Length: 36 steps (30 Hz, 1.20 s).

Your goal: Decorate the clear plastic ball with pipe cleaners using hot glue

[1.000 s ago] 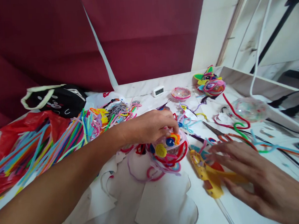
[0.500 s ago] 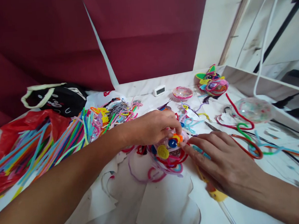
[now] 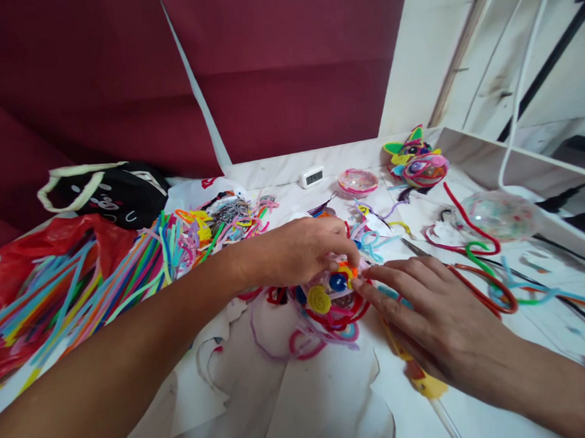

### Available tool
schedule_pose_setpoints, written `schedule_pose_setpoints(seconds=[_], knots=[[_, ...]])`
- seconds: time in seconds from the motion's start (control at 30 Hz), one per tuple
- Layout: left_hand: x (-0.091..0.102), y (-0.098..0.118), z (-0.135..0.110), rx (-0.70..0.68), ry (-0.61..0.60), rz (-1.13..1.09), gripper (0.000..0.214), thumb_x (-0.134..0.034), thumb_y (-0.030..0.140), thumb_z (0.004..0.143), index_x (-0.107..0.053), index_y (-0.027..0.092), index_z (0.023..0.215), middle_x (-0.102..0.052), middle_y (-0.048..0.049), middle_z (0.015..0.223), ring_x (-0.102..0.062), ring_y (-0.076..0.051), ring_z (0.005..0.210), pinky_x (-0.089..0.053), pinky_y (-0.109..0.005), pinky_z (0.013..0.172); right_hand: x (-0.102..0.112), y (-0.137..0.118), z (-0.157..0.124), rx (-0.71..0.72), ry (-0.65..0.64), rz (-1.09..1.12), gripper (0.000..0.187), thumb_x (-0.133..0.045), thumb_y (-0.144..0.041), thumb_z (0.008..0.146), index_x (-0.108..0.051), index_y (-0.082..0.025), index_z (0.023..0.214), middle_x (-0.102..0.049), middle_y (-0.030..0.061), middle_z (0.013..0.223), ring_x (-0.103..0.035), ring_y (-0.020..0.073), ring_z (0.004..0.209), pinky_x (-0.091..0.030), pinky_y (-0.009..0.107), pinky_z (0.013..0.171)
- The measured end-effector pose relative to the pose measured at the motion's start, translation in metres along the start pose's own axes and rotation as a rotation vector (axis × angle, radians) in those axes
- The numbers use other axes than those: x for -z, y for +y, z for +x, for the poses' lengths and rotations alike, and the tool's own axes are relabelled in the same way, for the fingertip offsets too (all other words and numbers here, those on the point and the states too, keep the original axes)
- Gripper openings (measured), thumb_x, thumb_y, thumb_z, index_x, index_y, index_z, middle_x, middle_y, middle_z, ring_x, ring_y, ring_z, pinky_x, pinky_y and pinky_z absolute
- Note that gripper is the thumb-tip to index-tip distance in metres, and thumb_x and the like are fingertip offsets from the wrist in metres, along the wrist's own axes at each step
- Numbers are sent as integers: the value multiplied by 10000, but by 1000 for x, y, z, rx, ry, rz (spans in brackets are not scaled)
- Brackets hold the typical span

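A pipe-cleaner craft [image 3: 334,315] in pink, red and lilac lies in front of me, with a blue ball [image 3: 338,282], a yellow coil [image 3: 319,300] and an orange-yellow piece [image 3: 347,270] on its top. From above and behind, my left hand [image 3: 319,245] grips it with curled fingers; the fingertips are partly hidden. At its right side my right hand [image 3: 423,303] pinches the edge by the orange-yellow piece between thumb and forefinger, the other fingers stretched out. Partly under my right palm is a yellow tool [image 3: 428,384] with a clear stick at its end, perhaps a glue gun.
Loose pipe cleaners [image 3: 77,287] spill from a red plastic bag [image 3: 113,239] on the left, near a black bag [image 3: 115,194]. Behind stand a white digital timer [image 3: 312,177], a pink-rimmed clear bowl [image 3: 358,182] and a finished-looking craft [image 3: 419,163]. Cables run along the right.
My left hand has shifted very slightly right and down over the orange-yellow piece. Both hands stay on the craft, which has hardly moved.
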<state>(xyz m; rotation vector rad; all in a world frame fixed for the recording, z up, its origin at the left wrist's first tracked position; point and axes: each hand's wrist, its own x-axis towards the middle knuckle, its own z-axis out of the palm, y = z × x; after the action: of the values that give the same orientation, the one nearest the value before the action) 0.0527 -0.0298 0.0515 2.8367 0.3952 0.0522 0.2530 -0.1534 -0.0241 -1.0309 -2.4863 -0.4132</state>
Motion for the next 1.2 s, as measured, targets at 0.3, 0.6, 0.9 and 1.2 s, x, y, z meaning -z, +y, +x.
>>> schedule_pose_setpoints(seconds=[0.3, 0.6, 0.9, 1.2], knots=[[-1, -1, -1, 5, 20, -37, 345, -493, 2, 824, -691, 220, 1005, -590, -15, 910, -538, -103, 776, -411, -187, 704, -3, 2, -2, 8, -19, 18, 427, -502, -134, 872, -521, -75, 1294, -574, 153, 1304, -468, 331, 1135, -389, 514, 863], [-6, -4, -1, -2, 77, -56, 331, -498, 12, 825, -706, 217, 980, -591, -21, 921, -559, -110, 816, -422, -191, 721, 0, 0, 1, 13, 19, 39, 353, -473, -142, 918, -547, -81, 1259, -604, 137, 1286, -478, 325, 1142, -388, 511, 860], [-6, 2, -1, 28, 92, -47, 312, -503, 27, 837, -717, 219, 959, -585, -18, 912, -557, -97, 790, -420, -175, 694, 3, -2, -5, -6, 38, 79, 326, -491, -126, 915, -563, -62, 1226, -602, 143, 1288, -450, 312, 1180, -375, 506, 891], [-7, 3, 1, 0, 94, -24, 311, -510, 20, 826, -718, 211, 954, -596, -21, 913, -565, -109, 838, -421, -184, 734, 1, -3, -5, -25, 26, 13, 336, -492, -102, 903, -563, -81, 1231, -621, 151, 1201, -489, 308, 1097, -401, 502, 854]])
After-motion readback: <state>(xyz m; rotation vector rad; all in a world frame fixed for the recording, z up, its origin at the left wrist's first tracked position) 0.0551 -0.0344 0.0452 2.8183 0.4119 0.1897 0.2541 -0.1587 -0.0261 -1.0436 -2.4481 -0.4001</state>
